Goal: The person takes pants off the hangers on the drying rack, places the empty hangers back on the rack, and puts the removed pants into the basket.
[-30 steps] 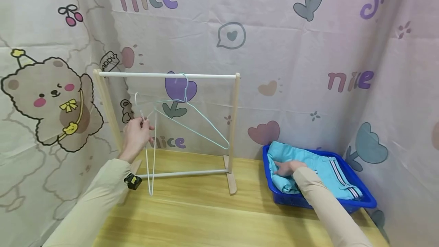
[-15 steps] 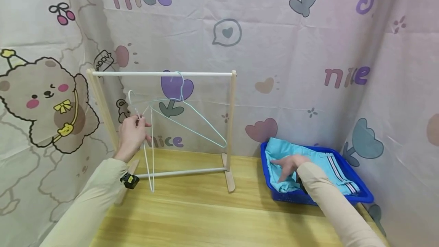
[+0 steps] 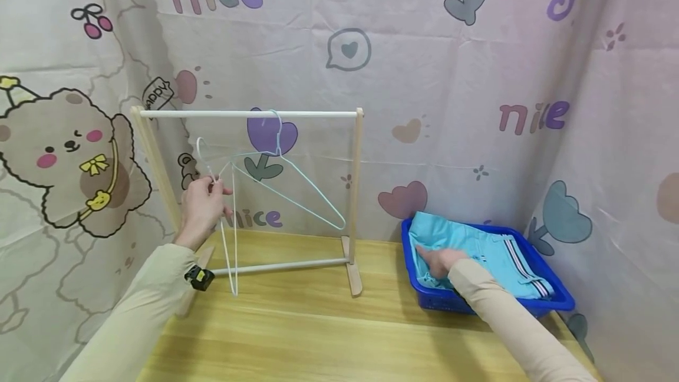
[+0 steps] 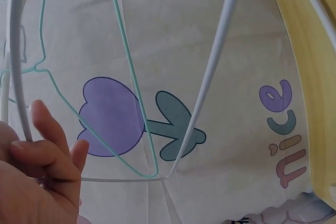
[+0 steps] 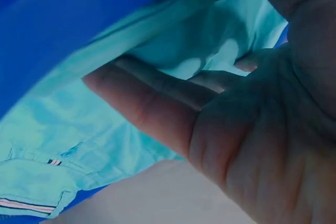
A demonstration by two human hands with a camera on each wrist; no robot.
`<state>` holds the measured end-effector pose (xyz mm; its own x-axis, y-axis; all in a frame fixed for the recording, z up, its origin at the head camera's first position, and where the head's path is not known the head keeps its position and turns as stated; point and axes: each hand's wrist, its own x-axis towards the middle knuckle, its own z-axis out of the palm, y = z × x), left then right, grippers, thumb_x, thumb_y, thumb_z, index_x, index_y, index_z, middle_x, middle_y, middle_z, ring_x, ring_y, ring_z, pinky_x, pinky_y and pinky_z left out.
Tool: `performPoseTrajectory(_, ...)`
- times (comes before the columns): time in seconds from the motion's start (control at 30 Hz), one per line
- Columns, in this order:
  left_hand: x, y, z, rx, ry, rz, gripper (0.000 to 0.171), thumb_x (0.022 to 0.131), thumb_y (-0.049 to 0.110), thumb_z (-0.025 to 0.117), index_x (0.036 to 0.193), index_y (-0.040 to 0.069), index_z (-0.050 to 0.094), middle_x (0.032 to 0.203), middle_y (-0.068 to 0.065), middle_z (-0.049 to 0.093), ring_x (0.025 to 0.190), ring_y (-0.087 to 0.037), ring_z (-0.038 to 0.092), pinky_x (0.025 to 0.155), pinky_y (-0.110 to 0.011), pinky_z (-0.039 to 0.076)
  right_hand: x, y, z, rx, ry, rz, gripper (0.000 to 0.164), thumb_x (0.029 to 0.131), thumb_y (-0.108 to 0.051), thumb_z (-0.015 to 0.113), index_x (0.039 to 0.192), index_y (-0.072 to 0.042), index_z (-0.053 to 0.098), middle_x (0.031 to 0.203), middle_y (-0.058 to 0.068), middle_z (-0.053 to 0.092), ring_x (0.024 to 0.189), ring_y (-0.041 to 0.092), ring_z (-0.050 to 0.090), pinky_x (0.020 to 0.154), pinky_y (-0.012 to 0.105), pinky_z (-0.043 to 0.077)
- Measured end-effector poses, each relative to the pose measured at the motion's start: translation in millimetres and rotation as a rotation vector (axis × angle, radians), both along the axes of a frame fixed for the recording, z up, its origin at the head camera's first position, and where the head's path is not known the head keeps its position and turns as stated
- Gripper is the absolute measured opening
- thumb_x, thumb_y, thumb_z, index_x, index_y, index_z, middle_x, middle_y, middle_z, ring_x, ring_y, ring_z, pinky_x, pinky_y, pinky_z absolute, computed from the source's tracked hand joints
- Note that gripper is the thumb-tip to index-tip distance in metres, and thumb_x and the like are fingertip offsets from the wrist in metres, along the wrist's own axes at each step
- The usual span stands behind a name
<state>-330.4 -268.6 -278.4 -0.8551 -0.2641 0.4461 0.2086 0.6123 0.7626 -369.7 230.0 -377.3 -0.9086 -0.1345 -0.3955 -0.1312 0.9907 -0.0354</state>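
Note:
My left hand (image 3: pixel 200 208) pinches a white clothes hanger (image 3: pixel 234 240) just below its hook. The hanger dangles edge-on in the head view, in front of the rack. In the left wrist view, curled fingers (image 4: pixel 52 156) close on the hanger's wire. A folded light-blue garment (image 3: pixel 472 241) with dark-and-white striped trim lies in a blue plastic basket (image 3: pixel 563 300). My right hand (image 3: pixel 441 261) reaches into the garment's left part. Its fingers (image 5: pixel 142 103) extend straight under a layer of cloth in the right wrist view, and the cloth hides some fingertips.
A small wooden rack (image 3: pixel 354 193) with a white top bar (image 3: pixel 313 114) stands on the wooden table (image 3: pixel 297 329). From the bar hangs a mint-green hanger (image 3: pixel 313 184). Printed curtains (image 3: pixel 467 93) enclose the back and sides.
My right hand lifts off the garment with spread fingers, then returns to the cloth near the basket's left side. My left hand keeps holding the white hanger. The head view shifts slightly.

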Motion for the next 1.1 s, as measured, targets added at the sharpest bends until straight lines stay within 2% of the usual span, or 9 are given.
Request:
performPoseTrajectory(0.17,1.7,-4,1.5,0.008,-0.019,-0.009,0.039,0.106,0.023,0.035,0.126,-0.005,0.054,0.112,-0.019,0.069,0.051,-0.009,0.065,0.035,-0.030,0.039,1.3,-4,0.8,-0.030,-0.012,-0.018,0.076,0.091,0.005,0.046,0.158,-0.019,0.018,0.159,0.021,0.027,0.119,0.031,0.044,0.071,0.040,0.039)
performPoseTrajectory(0.33,4.3,-4,6.3,-0.012,0.020,-0.006,0.039,0.106,0.021,0.035,0.125,-0.007,0.053,0.108,-0.020,0.070,0.047,-0.007,0.063,0.037,-0.028,0.041,-0.7,-4,2.8,-0.070,-0.004,0.045,0.075,0.089,0.005,0.047,0.157,-0.012,0.021,0.156,0.022,0.031,0.123,0.030,0.046,0.085,0.043,0.042)
performPoseTrajectory(0.4,5.3,-5,8.3,-0.018,0.034,-0.014,0.038,0.106,0.020,0.035,0.122,-0.008,0.054,0.108,-0.023,0.070,0.046,-0.006,0.063,0.038,-0.027,0.042,-3.5,-5,5.9,-0.073,0.020,0.093,0.069,0.090,0.001,0.053,0.154,-0.005,0.027,0.154,0.023,0.035,0.130,0.034,0.045,0.096,0.046,0.042)
performPoseTrajectory(0.43,5.6,-6,9.5,-0.025,0.038,-0.011,0.038,0.106,0.020,0.035,0.121,-0.008,0.055,0.108,-0.023,0.070,0.046,-0.005,0.063,0.039,-0.026,0.042,-5.4,-7,7.7,-0.082,0.036,0.104,0.066,0.090,0.000,0.056,0.152,-0.003,0.031,0.151,0.023,0.039,0.129,0.035,0.047,0.096,0.046,0.044)
performPoseTrajectory(0.57,5.8,-8,14.9,-0.041,0.030,0.003,0.036,0.106,0.020,0.036,0.116,-0.006,0.058,0.108,-0.022,0.070,0.046,-0.004,0.062,0.039,-0.025,0.041,-15.0,-18,16.8,-0.122,0.142,0.167,0.051,0.093,-0.012,0.065,0.137,0.007,0.049,0.139,0.026,0.052,0.126,0.040,0.051,0.101,0.051,0.045)
performPoseTrajectory(0.73,3.1,-9,20.2,-0.052,0.022,0.021,0.036,0.106,0.022,0.037,0.118,-0.004,0.059,0.108,-0.019,0.071,0.048,-0.004,0.063,0.038,-0.026,0.040,-26.7,-43,24.8,-0.185,0.298,0.252,0.028,0.094,-0.016,0.063,0.113,0.005,0.067,0.108,0.019,0.069,0.095,0.029,0.066,0.082,0.041,0.054)
performPoseTrajectory(0.87,2.3,-9,23.2,-0.027,0.025,0.015,0.040,0.106,0.024,0.036,0.124,-0.005,0.056,0.110,-0.020,0.070,0.048,-0.005,0.063,0.037,-0.027,0.040,-31.3,-67,29.0,-0.277,0.399,0.293,0.017,0.094,-0.014,0.061,0.094,-0.001,0.072,0.082,0.010,0.069,0.067,0.017,0.057,0.065,0.034,0.049)
performPoseTrajectory(0.93,3.2,-10,25.2,-0.025,0.027,0.019,0.041,0.106,0.025,0.035,0.124,-0.005,0.056,0.109,-0.020,0.070,0.047,-0.005,0.063,0.037,-0.026,0.040,-32.2,-78,30.6,-0.323,0.454,0.304,0.017,0.093,-0.013,0.060,0.093,-0.002,0.073,0.082,0.010,0.070,0.067,0.018,0.060,0.066,0.035,0.051)
performPoseTrajectory(1.1,4.3,-10,29.8,-0.017,0.022,0.039,0.040,0.106,0.026,0.035,0.122,-0.003,0.057,0.110,-0.017,0.071,0.048,-0.004,0.063,0.037,-0.027,0.038,-36.3,-103,32.5,-0.417,0.577,0.268,0.026,0.093,-0.013,0.061,0.113,0.001,0.071,0.103,0.015,0.074,0.093,0.028,0.071,0.083,0.042,0.057)
